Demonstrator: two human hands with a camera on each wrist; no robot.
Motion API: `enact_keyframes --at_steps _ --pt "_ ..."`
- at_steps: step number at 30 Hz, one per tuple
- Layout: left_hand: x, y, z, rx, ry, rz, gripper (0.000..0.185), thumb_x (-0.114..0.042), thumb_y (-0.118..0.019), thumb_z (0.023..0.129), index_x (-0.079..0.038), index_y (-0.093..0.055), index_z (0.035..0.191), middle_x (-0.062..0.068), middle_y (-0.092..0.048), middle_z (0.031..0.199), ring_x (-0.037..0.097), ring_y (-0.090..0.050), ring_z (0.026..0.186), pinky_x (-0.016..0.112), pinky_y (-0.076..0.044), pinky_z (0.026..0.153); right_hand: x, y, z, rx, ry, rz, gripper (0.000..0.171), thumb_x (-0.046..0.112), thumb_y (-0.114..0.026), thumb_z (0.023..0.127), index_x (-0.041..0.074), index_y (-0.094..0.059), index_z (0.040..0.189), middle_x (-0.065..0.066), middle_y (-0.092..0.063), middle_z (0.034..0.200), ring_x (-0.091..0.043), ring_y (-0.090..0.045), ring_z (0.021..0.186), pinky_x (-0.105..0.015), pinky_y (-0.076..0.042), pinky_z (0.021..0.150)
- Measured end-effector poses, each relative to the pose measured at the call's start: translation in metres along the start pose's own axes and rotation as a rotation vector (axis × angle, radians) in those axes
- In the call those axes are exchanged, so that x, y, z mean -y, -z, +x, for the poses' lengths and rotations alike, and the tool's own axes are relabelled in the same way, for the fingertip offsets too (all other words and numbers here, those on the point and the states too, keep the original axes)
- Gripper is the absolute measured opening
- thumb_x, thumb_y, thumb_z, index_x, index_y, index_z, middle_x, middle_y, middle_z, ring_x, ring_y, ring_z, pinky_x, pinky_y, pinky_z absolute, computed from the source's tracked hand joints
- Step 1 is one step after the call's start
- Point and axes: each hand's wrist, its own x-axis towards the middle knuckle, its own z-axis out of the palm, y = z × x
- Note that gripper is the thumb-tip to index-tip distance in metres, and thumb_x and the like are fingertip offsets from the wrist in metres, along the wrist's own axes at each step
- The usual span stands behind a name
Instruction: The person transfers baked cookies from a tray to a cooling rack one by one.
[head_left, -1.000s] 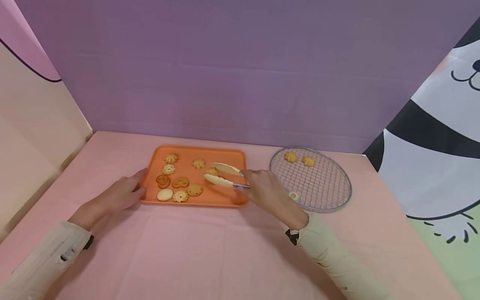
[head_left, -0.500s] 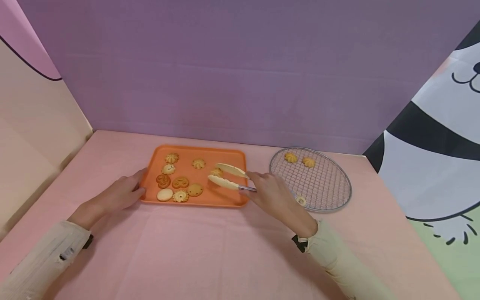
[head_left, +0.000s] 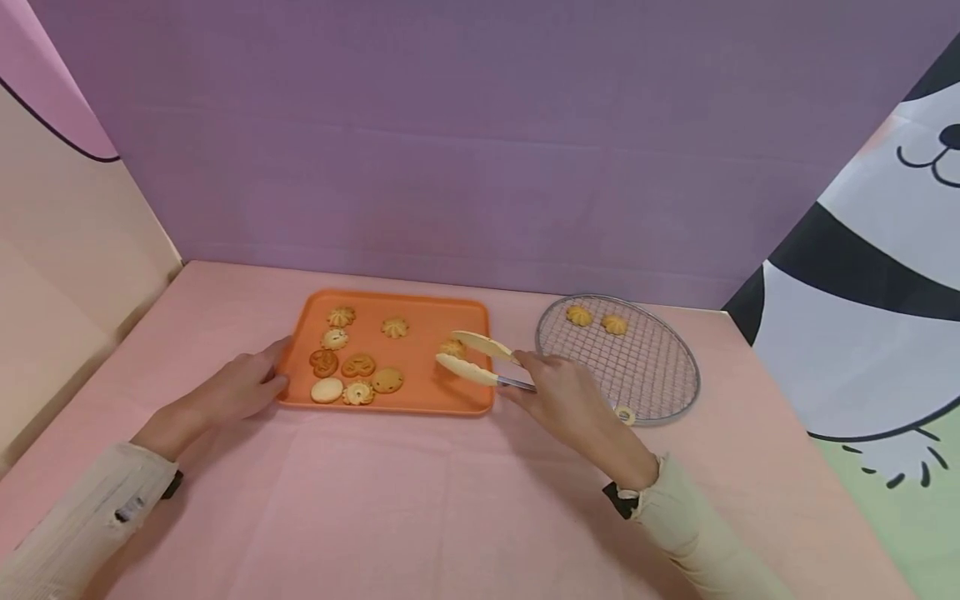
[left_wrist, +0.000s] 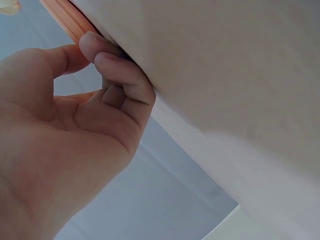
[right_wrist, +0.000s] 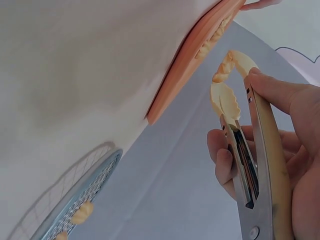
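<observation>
My right hand (head_left: 566, 400) grips a pair of tongs (right_wrist: 265, 165) with metal arms and cream scalloped tips. Between those tips is a ridged, star-shaped cookie (right_wrist: 225, 69), which in the head view lies over the right part of an orange tray (head_left: 442, 308). My left hand (head_left: 236, 387) holds the tray's left edge, thumb and fingertips at the rim (left_wrist: 65, 20). Several other cookies lie on the tray's left half, among them two pretzel-shaped ones, a pale round one (head_left: 327, 390) and a brown round one (head_left: 387, 381).
Right of the tray lies a round wire cooling rack (head_left: 652, 367), with two ridged cookies (head_left: 596, 320) near its far edge. The tongs' ring end overlaps the rack's near rim. A pink cloth (head_left: 375, 500) covers the table, and a purple wall (head_left: 480, 150) rises behind.
My right hand has moved right and slightly toward me, carrying the cookie in the tongs toward the tray's right side. The left hand and the other cookies stay put.
</observation>
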Motion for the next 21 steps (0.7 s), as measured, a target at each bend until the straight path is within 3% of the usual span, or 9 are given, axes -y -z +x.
enact_keyframes --at_steps 4,8,15,21 --pt "0.001 0.0 -0.001 -0.003 -0.012 0.012 0.065 -0.01 -0.053 0.099 0.015 -0.021 0.151 0.004 -0.054 0.078 0.024 -0.055 0.086 0.045 -0.042 0.083 -0.005 0.005 -0.003 0.017 -0.034 -0.005 0.045 0.039 -0.082 0.081 0.005 -0.072 0.109 -0.006 -0.072 0.082 -0.017 -0.06 0.06 -0.032 -0.048 0.049" --pt "0.001 -0.001 -0.001 0.005 0.002 0.003 0.065 -0.011 -0.052 0.1 0.014 -0.02 0.151 0.006 -0.057 0.083 0.024 -0.055 0.088 0.045 -0.043 0.084 -0.012 0.01 -0.006 0.017 -0.054 -0.029 0.044 0.039 -0.082 0.081 0.005 -0.071 0.107 -0.003 -0.068 0.076 -0.017 -0.057 0.058 -0.032 -0.047 0.049" --pt "0.0 0.0 -0.001 0.002 -0.004 0.011 0.065 -0.01 -0.053 0.099 0.016 -0.021 0.15 0.001 -0.048 0.072 0.016 -0.05 0.07 0.039 -0.041 0.075 -0.027 0.019 -0.013 0.014 -0.099 -0.04 0.047 0.036 -0.083 0.081 0.002 -0.07 0.11 -0.003 -0.064 0.072 -0.013 -0.047 0.052 -0.028 -0.04 0.044" --pt "-0.002 0.001 0.0 0.01 0.002 0.005 0.066 -0.01 -0.052 0.099 0.015 -0.021 0.151 0.001 -0.048 0.071 0.015 -0.05 0.069 0.039 -0.042 0.075 -0.041 0.026 -0.018 0.003 -0.125 -0.067 0.051 0.037 -0.083 0.081 0.0 -0.07 0.113 -0.01 -0.067 0.072 -0.015 -0.046 0.048 -0.03 -0.039 0.042"
